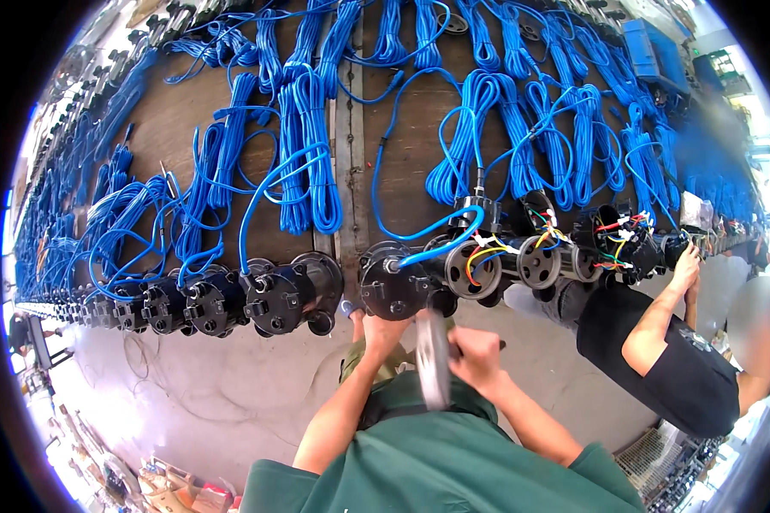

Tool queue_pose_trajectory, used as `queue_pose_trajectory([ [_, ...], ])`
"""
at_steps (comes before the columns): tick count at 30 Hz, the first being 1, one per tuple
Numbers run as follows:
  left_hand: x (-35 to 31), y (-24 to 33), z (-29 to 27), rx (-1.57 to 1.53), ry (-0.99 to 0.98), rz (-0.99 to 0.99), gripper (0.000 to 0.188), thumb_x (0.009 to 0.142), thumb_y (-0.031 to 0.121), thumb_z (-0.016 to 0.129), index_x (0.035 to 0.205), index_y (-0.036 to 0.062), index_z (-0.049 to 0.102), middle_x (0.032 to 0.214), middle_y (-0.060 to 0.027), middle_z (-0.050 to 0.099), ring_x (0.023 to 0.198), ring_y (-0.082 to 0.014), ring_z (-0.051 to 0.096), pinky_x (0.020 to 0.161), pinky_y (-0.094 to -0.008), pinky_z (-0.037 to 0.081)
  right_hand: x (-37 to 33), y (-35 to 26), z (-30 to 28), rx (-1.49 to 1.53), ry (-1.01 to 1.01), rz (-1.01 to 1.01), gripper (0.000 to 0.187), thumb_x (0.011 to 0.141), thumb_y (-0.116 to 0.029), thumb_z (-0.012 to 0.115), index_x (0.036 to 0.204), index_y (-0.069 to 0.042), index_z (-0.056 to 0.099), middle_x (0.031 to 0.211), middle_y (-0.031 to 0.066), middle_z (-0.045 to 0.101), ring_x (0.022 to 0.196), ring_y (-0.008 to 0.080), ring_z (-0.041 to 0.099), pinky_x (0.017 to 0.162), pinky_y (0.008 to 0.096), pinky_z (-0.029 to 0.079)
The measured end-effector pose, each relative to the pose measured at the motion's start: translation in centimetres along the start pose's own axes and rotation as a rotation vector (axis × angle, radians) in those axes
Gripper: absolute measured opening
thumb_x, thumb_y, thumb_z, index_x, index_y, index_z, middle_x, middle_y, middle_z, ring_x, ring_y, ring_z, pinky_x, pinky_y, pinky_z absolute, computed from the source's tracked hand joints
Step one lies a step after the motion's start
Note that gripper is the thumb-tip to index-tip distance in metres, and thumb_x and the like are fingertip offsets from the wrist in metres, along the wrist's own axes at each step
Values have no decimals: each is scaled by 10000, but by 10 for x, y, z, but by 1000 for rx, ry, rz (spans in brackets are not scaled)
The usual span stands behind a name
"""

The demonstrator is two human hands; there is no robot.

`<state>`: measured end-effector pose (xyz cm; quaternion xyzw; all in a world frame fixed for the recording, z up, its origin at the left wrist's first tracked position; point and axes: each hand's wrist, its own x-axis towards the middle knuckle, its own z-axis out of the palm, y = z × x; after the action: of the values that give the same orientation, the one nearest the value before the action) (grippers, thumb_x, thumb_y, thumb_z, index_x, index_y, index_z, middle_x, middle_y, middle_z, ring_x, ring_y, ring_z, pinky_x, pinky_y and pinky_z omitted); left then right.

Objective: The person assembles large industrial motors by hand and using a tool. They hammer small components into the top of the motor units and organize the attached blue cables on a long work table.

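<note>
At the bench's near edge, my left hand (386, 331) is up against the underside of a black cylindrical motor unit (395, 287); its fingers are hidden there. A thick blue cable (449, 242) runs from this unit's top. My right hand (477, 355), a little to the right and nearer to me, is closed in a fist. A short dark handle (455, 350) pokes out of that fist. Between the two hands stands a long grey metal piece (434, 359), smeared by motion. Whether it joins the handle, I cannot tell.
Black units (275, 299) line the edge to the left. On the right, units show grey round ends (473, 268) and loose coloured wires (486, 253). Blue cable coils (304, 154) cover the brown bench (411, 154). A co-worker in black (659, 359) works close by. A blue crate (654, 56) stands far right.
</note>
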<state>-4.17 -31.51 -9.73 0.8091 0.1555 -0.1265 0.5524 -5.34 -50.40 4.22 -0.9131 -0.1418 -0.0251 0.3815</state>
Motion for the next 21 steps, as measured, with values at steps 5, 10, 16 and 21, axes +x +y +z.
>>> queue_pose_trajectory([
  [5,5,3,-2,-52,-19,14,402,793,168,826,1159,59,702,1058,-77,735,939,-220,689,862,-392,563,-15,-10,-13,24,-60,-8,180,694,-112,776,753,-88,608,635,88,582,568,313,619,515,421,474],
  [10,-1,8,-14,-131,-94,-5,407,786,222,873,1109,43,701,916,-44,714,777,-171,663,734,-357,570,-18,-28,-21,110,-91,18,189,669,-117,776,787,-68,637,674,105,620,593,328,640,534,413,491],
  [16,-10,11,-30,-181,-186,-30,497,782,220,899,1181,22,678,906,-56,712,698,-149,630,631,-320,531,-21,-19,-22,75,-102,118,215,657,-114,793,795,-70,636,701,104,648,621,323,658,536,415,494],
  [21,-5,20,-19,-160,-86,-29,495,765,155,887,1202,30,688,1050,-70,745,963,-195,682,901,-382,553,-5,-32,-30,213,-138,203,171,702,-101,772,791,-43,637,654,131,595,560,331,610,514,404,461],
])
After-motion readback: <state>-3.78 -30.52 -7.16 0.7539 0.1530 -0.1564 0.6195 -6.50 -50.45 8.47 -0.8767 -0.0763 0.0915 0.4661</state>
